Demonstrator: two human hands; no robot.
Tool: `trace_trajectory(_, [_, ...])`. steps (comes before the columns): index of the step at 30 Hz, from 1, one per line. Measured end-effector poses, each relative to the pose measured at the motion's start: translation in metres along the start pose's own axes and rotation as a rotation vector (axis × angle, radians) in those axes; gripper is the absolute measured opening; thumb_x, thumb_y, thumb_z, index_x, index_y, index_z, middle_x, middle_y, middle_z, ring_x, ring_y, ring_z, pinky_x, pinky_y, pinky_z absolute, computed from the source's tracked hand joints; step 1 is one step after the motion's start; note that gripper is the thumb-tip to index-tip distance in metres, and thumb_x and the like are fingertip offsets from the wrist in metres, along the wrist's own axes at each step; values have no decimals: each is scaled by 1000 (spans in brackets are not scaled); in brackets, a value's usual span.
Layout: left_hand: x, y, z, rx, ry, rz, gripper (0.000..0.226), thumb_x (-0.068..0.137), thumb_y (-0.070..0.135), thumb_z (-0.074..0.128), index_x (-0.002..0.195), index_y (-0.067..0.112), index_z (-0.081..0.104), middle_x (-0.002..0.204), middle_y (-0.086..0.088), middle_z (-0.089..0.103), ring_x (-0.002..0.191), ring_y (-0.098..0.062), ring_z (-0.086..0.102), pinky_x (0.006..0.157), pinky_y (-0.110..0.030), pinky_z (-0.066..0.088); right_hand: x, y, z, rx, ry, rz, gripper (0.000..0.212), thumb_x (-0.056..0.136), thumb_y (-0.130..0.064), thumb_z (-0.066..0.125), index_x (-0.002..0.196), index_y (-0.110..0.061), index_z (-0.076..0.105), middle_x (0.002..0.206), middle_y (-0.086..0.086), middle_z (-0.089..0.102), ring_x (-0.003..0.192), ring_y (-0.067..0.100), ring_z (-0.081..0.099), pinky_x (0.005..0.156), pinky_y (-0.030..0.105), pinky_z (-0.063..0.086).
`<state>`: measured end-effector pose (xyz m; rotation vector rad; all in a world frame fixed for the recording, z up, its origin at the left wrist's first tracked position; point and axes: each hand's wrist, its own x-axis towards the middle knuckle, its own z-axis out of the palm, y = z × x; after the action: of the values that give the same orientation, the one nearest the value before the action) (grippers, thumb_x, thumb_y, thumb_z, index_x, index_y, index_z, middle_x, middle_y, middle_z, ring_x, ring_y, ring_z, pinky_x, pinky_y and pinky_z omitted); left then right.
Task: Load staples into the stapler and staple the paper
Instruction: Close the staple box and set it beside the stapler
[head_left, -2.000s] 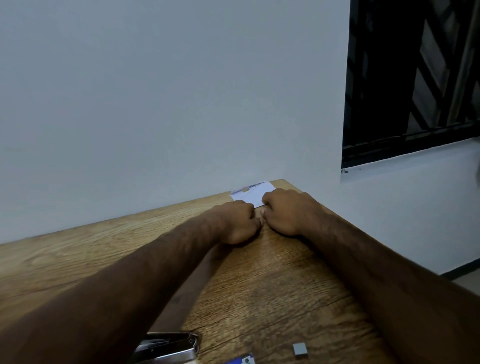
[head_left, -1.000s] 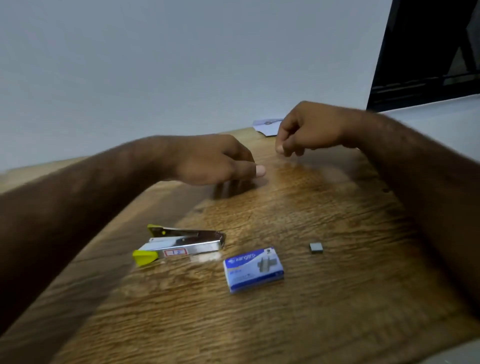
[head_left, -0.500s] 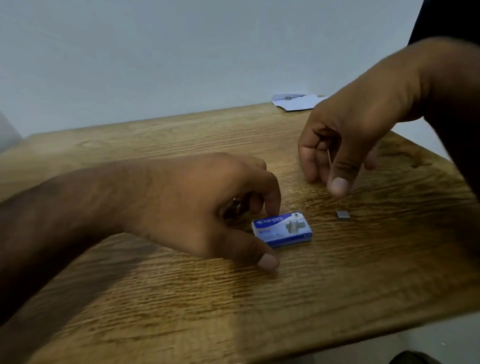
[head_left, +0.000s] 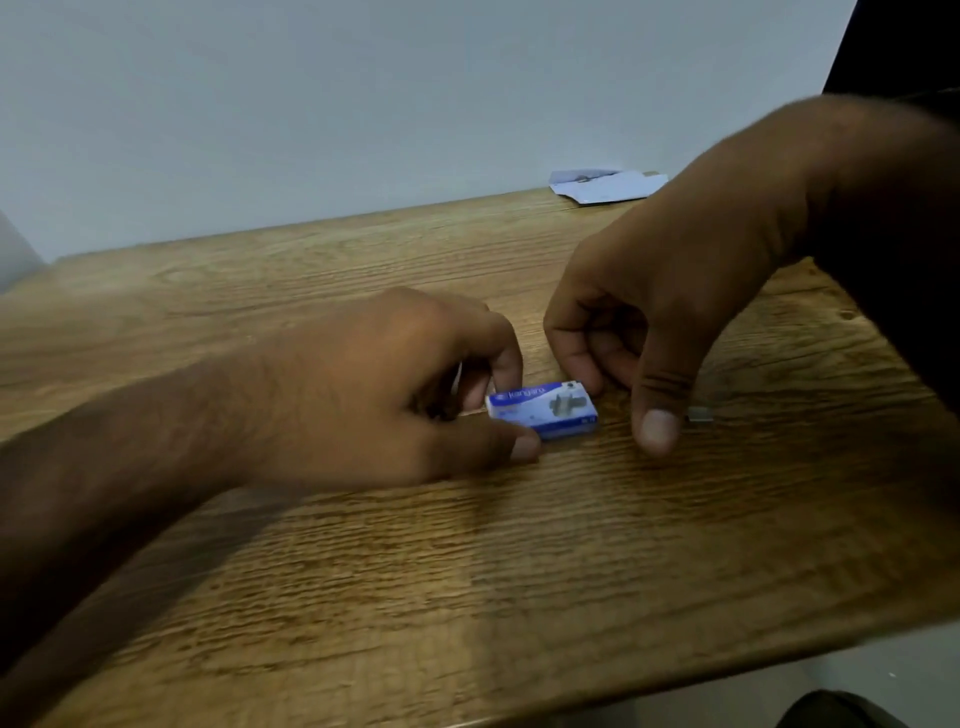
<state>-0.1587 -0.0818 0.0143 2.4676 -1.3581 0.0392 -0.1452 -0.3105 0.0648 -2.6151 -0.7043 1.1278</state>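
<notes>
A small blue staple box (head_left: 542, 410) lies flat in the middle of the wooden table (head_left: 467, 571). My left hand (head_left: 395, 384) pinches the box's left end between thumb and index finger. It covers the stapler, of which only a sliver of metal (head_left: 458, 372) shows. My right hand (head_left: 670, 312) hovers at the box's right end with fingers curled and apart, one fingertip touching the box and the thumb down on the table. A small grey strip of staples (head_left: 698, 414) lies just right of that thumb. The white paper (head_left: 608, 186) rests at the table's far edge.
A pale wall runs behind the table. A dark window frame (head_left: 893, 47) fills the upper right corner. The table's front edge runs along the bottom right, with floor and a dark object (head_left: 841, 712) below it.
Both hands came back from the paper at the far edge to the middle of the table. My left hand settled over the stapler and box, and my right hand dropped to the box's right end.
</notes>
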Motion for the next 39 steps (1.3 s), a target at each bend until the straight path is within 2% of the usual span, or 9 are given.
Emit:
trace_trajectory(4, [10, -10, -5, -44, -39, -124, 36, 73, 65, 69, 90, 32, 70, 81, 11, 69, 73, -5, 66, 55, -15, 47, 11, 8, 4, 180, 184, -19, 53, 47, -43, 93, 89, -16, 74, 74, 5, 77, 63, 13, 72, 63, 31, 58])
trace_trajectory(8, [26, -20, -1, -11, 38, -212, 30, 76, 56, 72, 90, 28, 69, 70, 13, 65, 62, 1, 60, 53, -14, 39, 17, 16, 1, 358, 406, 45, 58, 48, -33, 92, 96, -6, 75, 71, 6, 75, 60, 12, 71, 54, 25, 57])
trace_trajectory(11, [43, -29, -2, -8, 49, -253, 27, 82, 51, 73, 93, 27, 70, 73, 13, 64, 63, 1, 57, 55, -17, 37, 24, 23, -2, 477, 548, 101, 36, 65, -20, 92, 94, -5, 77, 71, 7, 75, 59, 10, 71, 51, 22, 57])
trace_trajectory(14, [51, -37, 3, -108, 54, -263, 22, 83, 44, 75, 96, 27, 72, 76, 13, 64, 59, 4, 55, 55, -17, 36, 31, 26, -2, 589, 659, 127, 37, 69, -10, 91, 101, -3, 74, 75, 10, 76, 56, 10, 71, 49, 22, 56])
trace_trajectory(24, [58, -53, 13, -248, 118, -286, 20, 78, 42, 82, 91, 27, 76, 50, 29, 58, 45, 8, 52, 42, -6, 33, 33, 24, -5, 631, 621, 204, 30, 70, -13, 88, 98, -10, 77, 75, 7, 80, 55, 12, 74, 46, 22, 57])
trace_trajectory(28, [58, -53, 11, -245, 123, -281, 23, 77, 42, 83, 94, 28, 77, 55, 28, 62, 47, 8, 53, 44, -7, 34, 34, 25, -5, 618, 608, 212, 22, 73, -13, 86, 95, -12, 80, 70, 3, 78, 54, 9, 72, 46, 21, 57])
trace_trajectory(32, [48, -57, 2, -368, 74, -239, 29, 77, 25, 87, 104, 23, 74, 80, 12, 74, 61, 0, 61, 60, -18, 50, 32, 26, -5, 585, 604, 202, 20, 75, -14, 85, 95, -13, 80, 71, 2, 77, 56, 8, 72, 48, 21, 57])
trace_trajectory(36, [41, -66, 0, -370, 80, -184, 20, 79, 21, 86, 95, 20, 74, 64, 25, 68, 54, 3, 54, 53, -11, 42, 29, 29, -7, 569, 578, 201, 20, 77, -14, 84, 96, -12, 80, 75, 4, 78, 57, 9, 72, 48, 21, 57])
trace_trajectory(39, [38, -68, -2, -367, 49, -162, 21, 82, 19, 84, 101, 22, 75, 61, 29, 65, 51, 4, 51, 52, -9, 40, 26, 29, -8, 547, 554, 226, 20, 77, -15, 85, 97, -12, 80, 78, 6, 79, 58, 9, 72, 49, 21, 57])
